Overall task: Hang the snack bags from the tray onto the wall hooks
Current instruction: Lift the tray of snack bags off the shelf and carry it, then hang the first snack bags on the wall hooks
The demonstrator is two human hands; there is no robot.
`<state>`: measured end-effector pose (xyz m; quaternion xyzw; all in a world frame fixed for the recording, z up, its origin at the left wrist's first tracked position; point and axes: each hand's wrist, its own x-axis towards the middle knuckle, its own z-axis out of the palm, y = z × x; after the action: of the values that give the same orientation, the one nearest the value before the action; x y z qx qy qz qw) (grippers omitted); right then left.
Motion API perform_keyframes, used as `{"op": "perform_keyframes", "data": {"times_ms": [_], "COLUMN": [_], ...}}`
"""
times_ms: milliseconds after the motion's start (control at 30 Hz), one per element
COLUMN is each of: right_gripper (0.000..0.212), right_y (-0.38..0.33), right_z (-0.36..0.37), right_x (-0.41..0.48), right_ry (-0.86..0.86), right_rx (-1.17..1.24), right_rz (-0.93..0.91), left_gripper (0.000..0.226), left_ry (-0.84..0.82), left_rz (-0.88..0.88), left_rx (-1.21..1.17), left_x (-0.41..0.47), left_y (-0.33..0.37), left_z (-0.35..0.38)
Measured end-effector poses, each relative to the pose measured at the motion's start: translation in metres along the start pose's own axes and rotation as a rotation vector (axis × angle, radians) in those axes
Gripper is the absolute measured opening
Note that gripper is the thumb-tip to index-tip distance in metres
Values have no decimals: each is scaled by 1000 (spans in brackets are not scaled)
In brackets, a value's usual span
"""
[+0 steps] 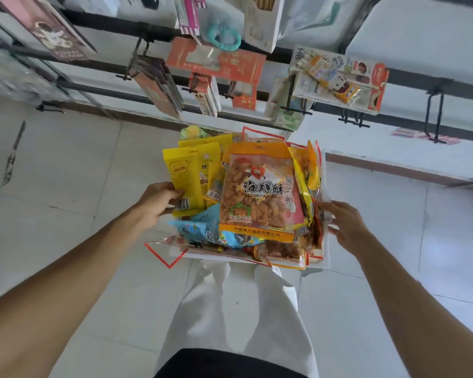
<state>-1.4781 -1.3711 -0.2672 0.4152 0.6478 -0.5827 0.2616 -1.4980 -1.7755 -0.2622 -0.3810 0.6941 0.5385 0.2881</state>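
A white tray (324,264) heaped with several snack bags is carried in front of me, above the floor. On top lies a large orange bag of fried snacks (260,192); yellow bags (187,170) lean at the left and a blue bag (202,230) sits at the near left. My left hand (159,203) grips the tray's left side, thumb on a yellow bag. My right hand (344,225) holds the tray's right edge, fingers curled round it. Black wall hooks (434,115) stick out from rails on the wall ahead.
Packaged goods hang on the wall: orange packs (216,58), a snack pack bundle (339,77), boxes (159,85). A bare double hook (352,120) sits to the right of centre. Pale tiled floor (66,173) lies below; my white trousers (230,309) show under the tray.
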Motion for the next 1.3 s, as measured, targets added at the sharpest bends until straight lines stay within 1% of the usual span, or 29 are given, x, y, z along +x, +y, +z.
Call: {"op": "perform_keyframes", "data": {"times_ms": [100,267,367,533,600,633,700,733,833,967,1033,1100,1167,1233,1300], "right_gripper": [31,18,20,7,8,13,30,32,16,12,13,8,11,15,30], "right_y": [8,22,23,29,31,31,32,32,30,22,21,19,15,12,8], "right_z": [1,8,11,16,19,20,22,22,24,22,20,18,18,20,26], "right_x": [19,50,77,109,118,121,126,128,125,115,115,112,107,99,89], "right_ry": [34,74,99,112,124,131,165,170,181,211,195,157,123,128,170], "right_rx": [13,10,9,1,1,-5,-12,-11,-40,-54,-63,-68,-86,-163,-299], "right_rz": [21,48,48,58,47,44,51,51,62,50,60,73,78,78,56], "left_gripper": [16,20,20,22,24,23,22,22,21,25,29,34,35,30,18], "left_ry": [14,75,107,119,124,135,164,168,168,113,69,72,92,102,139], "left_rz": [19,13,16,32,0,-24,-49,-51,-55,-35,-4,31,56,44,22], "left_rx": [29,37,35,30,3,-20,-56,-69,-82,-95,-95,-76,-38,3,60], "left_x": [18,50,74,109,122,128,136,136,132,128,127,129,129,125,118], "left_y": [-1,-12,-8,-11,-18,-21,-20,-19,-15,-15,-15,-17,-16,-13,-6], "left_z": [13,35,46,64,68,69,72,73,76,80,84,86,84,84,86]}}
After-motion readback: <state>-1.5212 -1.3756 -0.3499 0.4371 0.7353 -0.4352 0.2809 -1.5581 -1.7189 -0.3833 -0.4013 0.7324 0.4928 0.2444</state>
